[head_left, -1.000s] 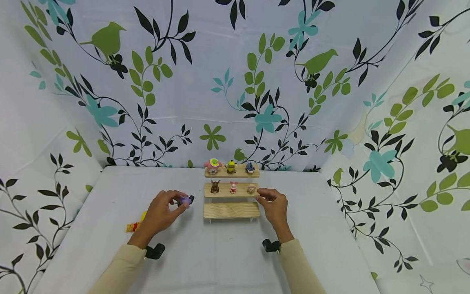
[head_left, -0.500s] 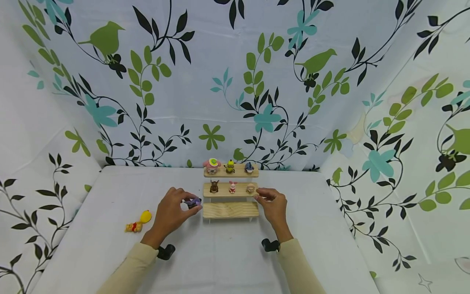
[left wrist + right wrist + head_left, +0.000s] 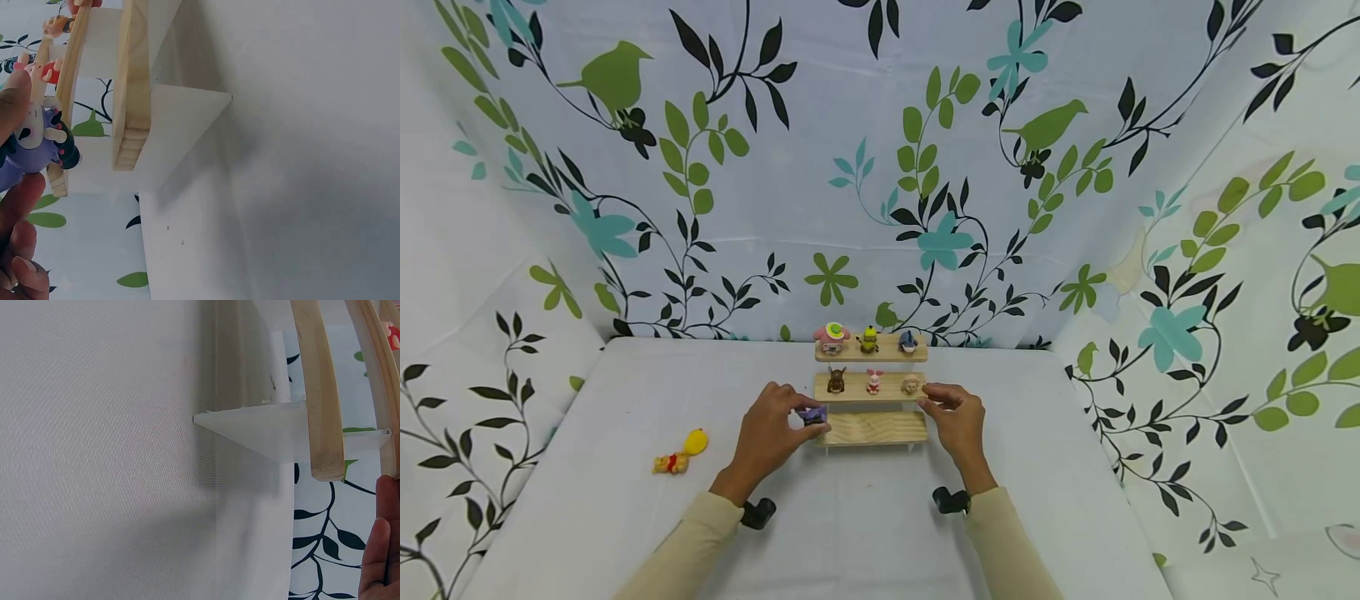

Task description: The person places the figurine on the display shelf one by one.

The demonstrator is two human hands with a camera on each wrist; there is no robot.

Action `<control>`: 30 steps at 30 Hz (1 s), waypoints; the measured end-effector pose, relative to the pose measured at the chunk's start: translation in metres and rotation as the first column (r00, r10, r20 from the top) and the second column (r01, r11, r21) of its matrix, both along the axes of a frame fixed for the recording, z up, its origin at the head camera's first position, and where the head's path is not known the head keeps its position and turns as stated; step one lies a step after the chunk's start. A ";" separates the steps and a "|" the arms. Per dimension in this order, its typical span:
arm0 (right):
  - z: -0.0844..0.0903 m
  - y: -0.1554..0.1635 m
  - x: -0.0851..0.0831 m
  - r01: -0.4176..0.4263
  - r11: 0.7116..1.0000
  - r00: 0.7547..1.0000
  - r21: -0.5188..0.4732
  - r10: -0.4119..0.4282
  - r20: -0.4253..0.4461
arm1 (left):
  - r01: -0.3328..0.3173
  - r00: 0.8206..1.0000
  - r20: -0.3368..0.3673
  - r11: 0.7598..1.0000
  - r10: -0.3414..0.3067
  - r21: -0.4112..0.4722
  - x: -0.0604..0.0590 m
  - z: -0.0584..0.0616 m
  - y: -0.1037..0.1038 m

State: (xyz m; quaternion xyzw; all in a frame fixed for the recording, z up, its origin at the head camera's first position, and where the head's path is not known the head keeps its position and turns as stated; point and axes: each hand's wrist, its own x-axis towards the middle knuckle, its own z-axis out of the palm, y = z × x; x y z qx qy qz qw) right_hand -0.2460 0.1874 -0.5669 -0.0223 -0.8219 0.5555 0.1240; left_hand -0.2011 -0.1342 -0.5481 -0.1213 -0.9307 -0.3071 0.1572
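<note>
My left hand pinches a small purple figurine between thumb and fingers, at the left end of the lowest shelf of a three-tier wooden display stand. In the left wrist view the figurine has a pale face and dark parts. Whether it touches the shelf cannot be told. My right hand holds the right end of the middle shelf with thumb and index finger; the right wrist view shows a fingertip against that end. On this tier stand brown, pink-and-red and beige figurines.
The top shelf carries a pink figurine, a yellow-green one and a blue one. Left on the white table lie a yellow bear figurine with red and a round yellow piece. Patterned cloth hangs behind.
My left hand has carried the purple figurine rightward to the lowest shelf's left end, uncovering the yellow bear and round yellow piece. My right hand has stayed at the stand.
</note>
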 end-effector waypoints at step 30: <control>-0.005 0.001 -0.002 0.013 1.000 1.000 0.005 -0.013 -0.021 | -0.022 0.994 -0.109 0.996 0.013 -0.081 0.000 -0.026 0.023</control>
